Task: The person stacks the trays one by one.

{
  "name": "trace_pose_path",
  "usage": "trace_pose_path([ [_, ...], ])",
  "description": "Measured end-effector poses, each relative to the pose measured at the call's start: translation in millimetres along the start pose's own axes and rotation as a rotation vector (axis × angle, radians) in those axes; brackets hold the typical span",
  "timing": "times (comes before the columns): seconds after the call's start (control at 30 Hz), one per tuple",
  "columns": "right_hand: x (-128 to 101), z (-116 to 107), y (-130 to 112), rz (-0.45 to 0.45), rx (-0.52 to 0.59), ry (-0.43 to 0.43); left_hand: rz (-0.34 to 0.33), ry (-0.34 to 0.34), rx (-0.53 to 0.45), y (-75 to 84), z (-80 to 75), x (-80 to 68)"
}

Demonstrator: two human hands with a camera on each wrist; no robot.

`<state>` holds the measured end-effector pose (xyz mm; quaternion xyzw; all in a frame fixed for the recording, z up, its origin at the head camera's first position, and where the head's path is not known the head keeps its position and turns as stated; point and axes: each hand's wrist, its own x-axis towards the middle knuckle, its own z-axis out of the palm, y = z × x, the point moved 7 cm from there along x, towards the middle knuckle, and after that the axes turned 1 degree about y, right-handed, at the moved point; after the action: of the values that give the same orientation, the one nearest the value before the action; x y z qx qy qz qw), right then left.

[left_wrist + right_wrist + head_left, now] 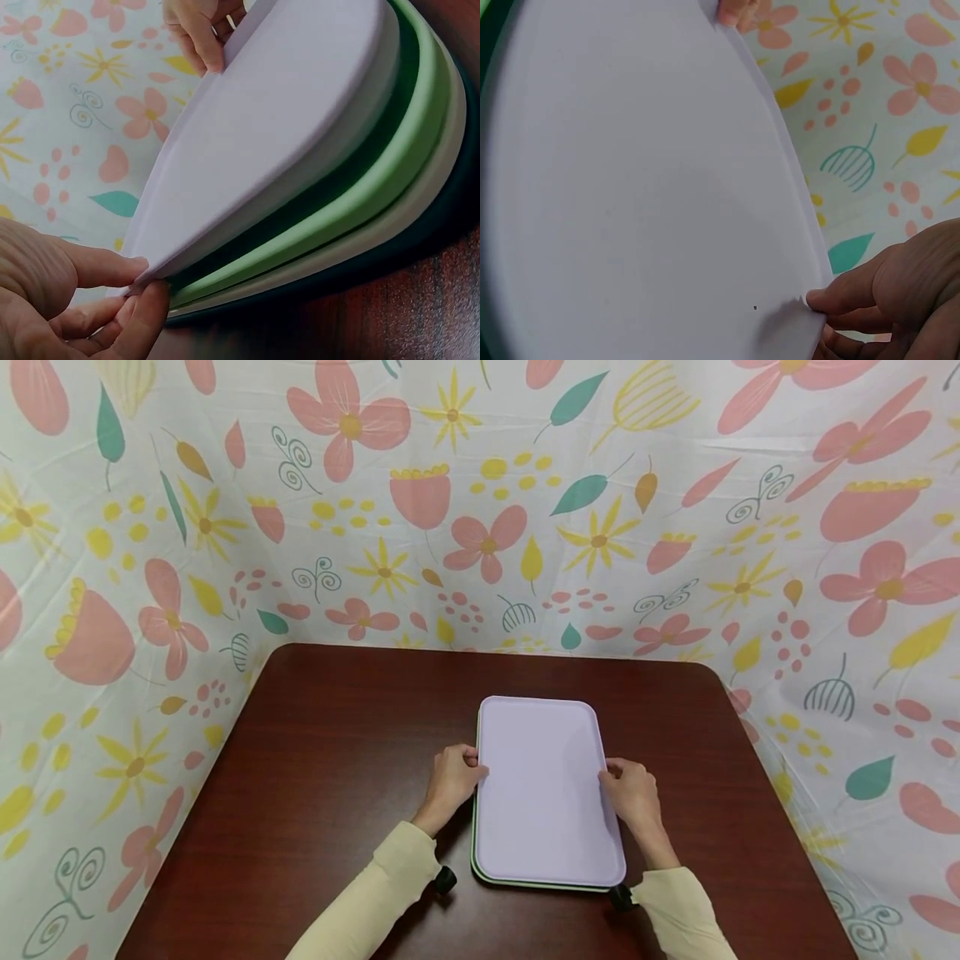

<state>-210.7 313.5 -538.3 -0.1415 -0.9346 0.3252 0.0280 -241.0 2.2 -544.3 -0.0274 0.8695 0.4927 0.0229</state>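
Note:
A lilac tray (542, 789) lies on top of a stack of trays in the middle of the dark wooden table (322, 752). My left hand (452, 777) pinches its left rim and my right hand (628, 790) pinches its right rim. In the left wrist view my left hand (82, 300) holds the lilac tray (285, 112) between thumb and fingers, its edge raised off a green tray (390, 157) and a pale tray (420, 217) below. In the right wrist view my right hand (889, 300) holds the lilac tray (630, 187) at its edge.
A floral cloth (480, 502) walls in the table at the back and both sides. Bare table top shows to the left and right of the stack. Cream sleeves (375, 893) cover both forearms.

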Motion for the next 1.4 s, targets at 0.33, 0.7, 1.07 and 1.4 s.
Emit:
trace_pose_path([
  [0.33, 0.1, 2.9, -3.5, -0.011, -0.022, 0.008, 0.057, 0.069, 0.145, 3.6, -0.2, -2.1],
  [0.7, -0.9, 1.3, -7.4, -0.055, -0.036, 0.031, 0.096, 0.063, 0.221, 6.8, 1.6, -1.3],
  [1.07, -3.4, 0.3, -9.4, -0.071, -0.038, 0.038, 0.101, 0.056, 0.250, 6.9, 3.7, -1.7],
  [1.4, -5.2, 2.9, -8.4, -0.079, -0.050, 0.037, 0.102, 0.061, 0.310, 6.0, 6.0, -5.3],
])
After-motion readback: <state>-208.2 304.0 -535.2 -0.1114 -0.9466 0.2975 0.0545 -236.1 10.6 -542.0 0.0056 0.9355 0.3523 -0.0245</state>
